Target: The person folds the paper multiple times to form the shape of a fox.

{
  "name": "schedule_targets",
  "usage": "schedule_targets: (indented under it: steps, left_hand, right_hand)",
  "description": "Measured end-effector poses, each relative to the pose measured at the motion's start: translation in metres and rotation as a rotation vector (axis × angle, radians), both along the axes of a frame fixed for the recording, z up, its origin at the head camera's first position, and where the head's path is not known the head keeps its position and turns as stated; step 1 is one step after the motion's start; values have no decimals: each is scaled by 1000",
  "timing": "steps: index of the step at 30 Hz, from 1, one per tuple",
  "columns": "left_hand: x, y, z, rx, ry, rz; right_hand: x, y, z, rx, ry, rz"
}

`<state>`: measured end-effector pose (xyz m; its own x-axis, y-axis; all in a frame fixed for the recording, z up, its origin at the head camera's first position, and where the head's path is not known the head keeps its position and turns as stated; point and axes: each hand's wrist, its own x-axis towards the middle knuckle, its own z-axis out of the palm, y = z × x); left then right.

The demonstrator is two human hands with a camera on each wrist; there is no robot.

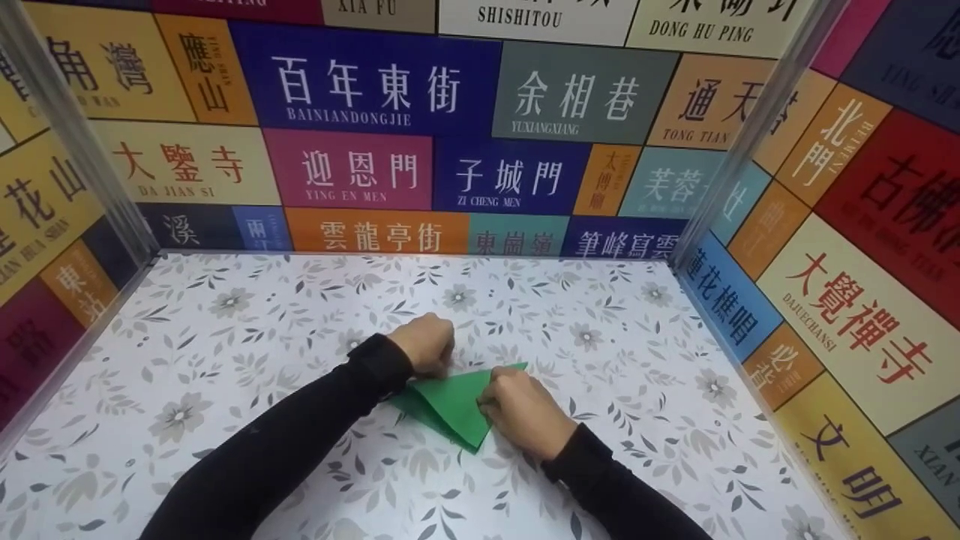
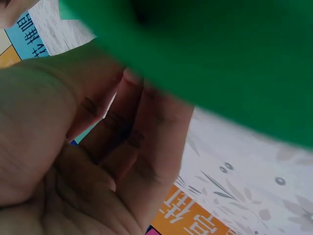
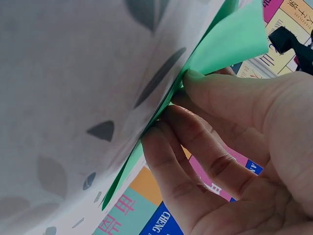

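Note:
A folded sheet of green paper (image 1: 454, 405) lies low over the middle of the table, with one corner pointing toward the person and its layers slightly parted along the left side. My left hand (image 1: 426, 345) pinches its far left edge; in the left wrist view the thumb and fingertips meet at the green paper (image 2: 220, 58), which partly hides them. On the opposite side, my right hand (image 1: 525, 409) holds the right edge with bent fingers. Seen from the right wrist, the thumb and fingertips sit along the edge of the green paper (image 3: 227, 46), and a flap rises beside the thumb.
White cloth with grey flowers and leaves covers the table (image 1: 247, 360). Colourful panels with Chinese lettering form the back wall (image 1: 360, 82) and the side walls, joined by clear corner posts (image 1: 720, 150). Black sleeves (image 1: 285, 442) cover both forearms.

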<state>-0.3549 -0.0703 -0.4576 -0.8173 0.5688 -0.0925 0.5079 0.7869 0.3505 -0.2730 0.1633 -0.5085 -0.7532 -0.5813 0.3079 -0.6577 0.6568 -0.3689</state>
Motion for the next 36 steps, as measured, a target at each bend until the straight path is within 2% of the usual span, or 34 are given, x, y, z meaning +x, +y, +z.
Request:
schedule_targets:
  steps: [11,18,22,29,36]
  left_hand:
    - [3,-18,-7,53,-60,26]
    - [7,-30,-4,41,-132,74]
    - [9,-39,-5,38,-120,74]
    - [14,-56,-9,59,-53,42]
    - [18,-68,-9,61,-17,19]
  right_hand:
    - [-1,-4,-1,-1,-21,13]
    - [0,-3,0,1,-11,1]
    - [1,-2,-1,-4,-14,-4]
    - [1,-5,-2,-4,1,15]
    - [0,-2,-1,-2,-16,-23]
